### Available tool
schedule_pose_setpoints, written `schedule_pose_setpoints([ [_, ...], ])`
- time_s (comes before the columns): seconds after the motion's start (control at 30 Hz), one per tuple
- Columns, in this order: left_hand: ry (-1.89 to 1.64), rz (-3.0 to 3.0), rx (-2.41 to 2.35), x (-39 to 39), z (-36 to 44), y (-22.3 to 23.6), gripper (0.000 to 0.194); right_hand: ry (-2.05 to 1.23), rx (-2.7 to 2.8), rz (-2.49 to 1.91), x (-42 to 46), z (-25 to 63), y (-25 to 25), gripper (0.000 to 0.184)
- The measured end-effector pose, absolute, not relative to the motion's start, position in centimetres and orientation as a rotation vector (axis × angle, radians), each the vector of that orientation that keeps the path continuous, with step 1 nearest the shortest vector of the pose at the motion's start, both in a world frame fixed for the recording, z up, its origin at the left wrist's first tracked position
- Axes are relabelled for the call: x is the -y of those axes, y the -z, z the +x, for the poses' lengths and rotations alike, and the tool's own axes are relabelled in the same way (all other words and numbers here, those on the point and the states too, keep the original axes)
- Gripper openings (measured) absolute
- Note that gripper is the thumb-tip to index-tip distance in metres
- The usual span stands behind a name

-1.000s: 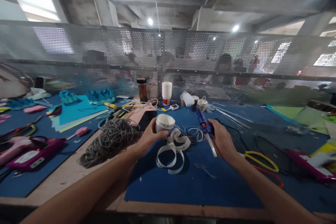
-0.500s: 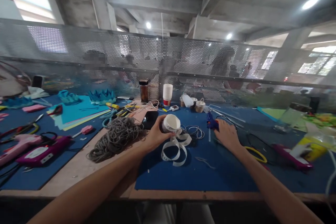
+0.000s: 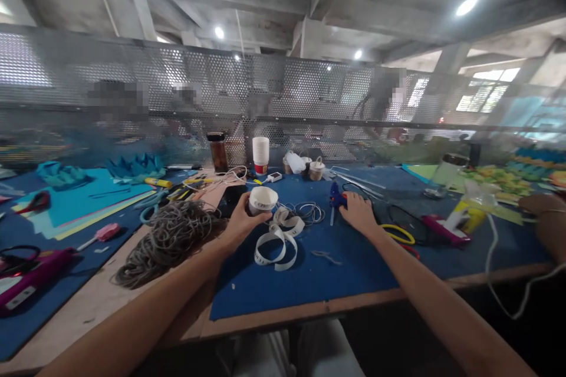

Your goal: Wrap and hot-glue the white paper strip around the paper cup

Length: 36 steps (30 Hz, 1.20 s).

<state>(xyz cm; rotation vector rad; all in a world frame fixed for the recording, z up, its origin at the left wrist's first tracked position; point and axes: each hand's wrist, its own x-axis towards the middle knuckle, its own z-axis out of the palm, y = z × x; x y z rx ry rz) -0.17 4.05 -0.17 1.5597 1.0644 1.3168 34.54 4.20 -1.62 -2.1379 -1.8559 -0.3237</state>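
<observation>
My left hand (image 3: 242,221) is closed around a small white paper cup (image 3: 264,199), its open mouth facing up and slightly toward me. Below and beside the cup, a curled white paper strip (image 3: 283,247) with dark print lies on the blue mat (image 3: 309,290). Over to the right, my right hand (image 3: 360,213) grips a blue glue gun (image 3: 336,197), whose nozzle end points away from me. The fingers partly hide its handle. Thin pale cord (image 3: 312,212) lies in loops between the two hands.
Left of the cup is a heap of grey yarn (image 3: 170,235). Stacked paper cups (image 3: 260,156), a dark-lidded jar (image 3: 217,153) and small cord-wrapped cups (image 3: 316,169) stand behind. A purple power strip (image 3: 446,231) is at right, near another person's arm (image 3: 546,221).
The view has swung to the right, so most things appear farther left. Both hands keep their holds on the cup and the glue gun. Another person's arm has come into view at right.
</observation>
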Motion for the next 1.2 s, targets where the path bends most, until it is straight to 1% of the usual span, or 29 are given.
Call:
schedule_pose_setpoints([
  [0.27,-1.346,1.564,-1.121,-4.0,-0.3,-0.4,0.062,0.220,1.862,-2.132,-4.4,34.5,1.8,0.041],
  [0.37,-1.311,1.584,-1.140,-4.7,0.5,-0.7,0.065,0.188,1.857,-2.124,-4.6,34.6,1.9,0.042],
  [0.53,-1.236,1.697,-1.024,-7.4,3.7,-1.0,0.068,0.159,1.853,-2.111,-4.8,34.8,1.9,0.042],
  [0.73,-1.195,1.799,-0.942,-11.5,7.9,-0.2,0.072,0.134,1.874,-2.088,-4.7,34.9,1.8,0.040],
  [0.97,-1.137,1.897,-1.010,-15.1,10.5,1.1,0.067,0.153,1.889,-2.069,-4.9,34.9,2.0,0.040],
  [1.2,-1.103,1.985,-1.184,-17.6,11.0,2.1,0.069,0.192,1.890,-2.055,-5.0,34.9,2.2,0.041],
])
